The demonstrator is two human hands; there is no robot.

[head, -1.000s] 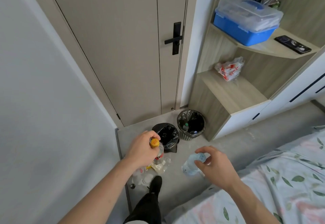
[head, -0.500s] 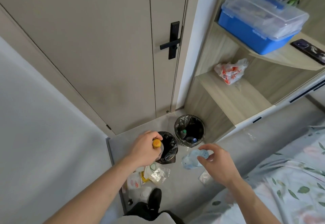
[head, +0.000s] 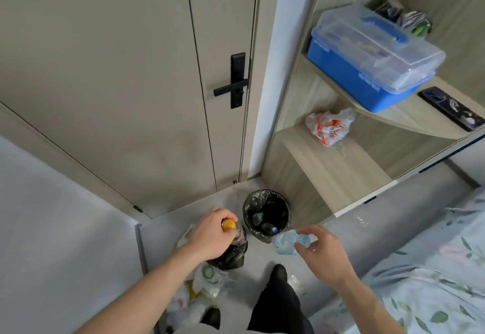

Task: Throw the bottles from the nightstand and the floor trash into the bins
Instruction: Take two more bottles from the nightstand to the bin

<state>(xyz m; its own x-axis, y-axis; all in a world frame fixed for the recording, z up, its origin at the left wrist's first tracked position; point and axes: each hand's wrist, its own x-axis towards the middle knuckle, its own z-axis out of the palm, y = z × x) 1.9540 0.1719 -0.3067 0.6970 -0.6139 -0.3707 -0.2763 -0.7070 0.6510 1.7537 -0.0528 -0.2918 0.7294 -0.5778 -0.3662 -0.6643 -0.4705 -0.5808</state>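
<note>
Evidently light, thin-walled: left hand (head: pixel 210 236) grasps orange-capped bottle (head: pixel 232 228) at neck; right hand (head: pixel 324 252) pinches clear bottle (head: pixel 287 239) over bins (head: pixel 265 203).

Orange-capped bottle (head: pixel 232 230) over black-bagged bin (head: pixel 231 255); clear bottle (head: pixel 287 239) beside mesh bin (head: pixel 266 211) holding bottles.
</note>
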